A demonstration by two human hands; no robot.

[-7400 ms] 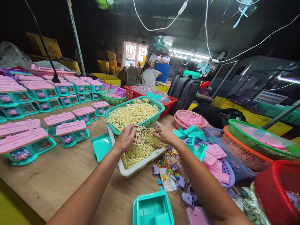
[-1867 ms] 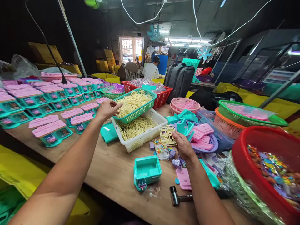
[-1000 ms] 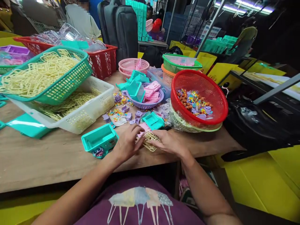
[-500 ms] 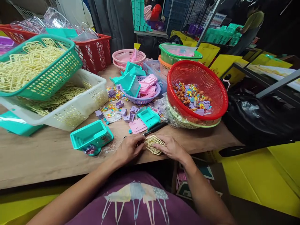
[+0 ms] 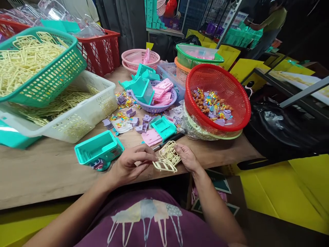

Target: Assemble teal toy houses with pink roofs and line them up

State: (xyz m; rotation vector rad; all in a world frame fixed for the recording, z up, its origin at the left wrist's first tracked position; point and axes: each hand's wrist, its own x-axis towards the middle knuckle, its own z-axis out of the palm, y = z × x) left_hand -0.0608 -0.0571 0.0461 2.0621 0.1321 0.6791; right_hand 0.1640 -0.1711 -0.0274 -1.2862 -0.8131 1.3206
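My right hand pinches a cream plastic sprue frame with small moulded parts at its right edge, just over the table's front edge. A second, narrower cream frame section slants below it, and whether the two are joined I cannot tell. My left hand has thumb and fingers closed on that lower section's left end. Behind the frames lies a dark pen-like tool, partly hidden. Left of my left hand stands a turquoise toy truck body, hollow side up.
A turquoise basket of cream frames rests on a white crate at left. A tilted red basket of small parts stands right. Purple pieces and a purple basket lie between. Another person works at the back right.
The cream frames, bunched between both hands before, are now fanned apart into an upper and a lower section. My left hand has shifted left. The far person's arm has moved.
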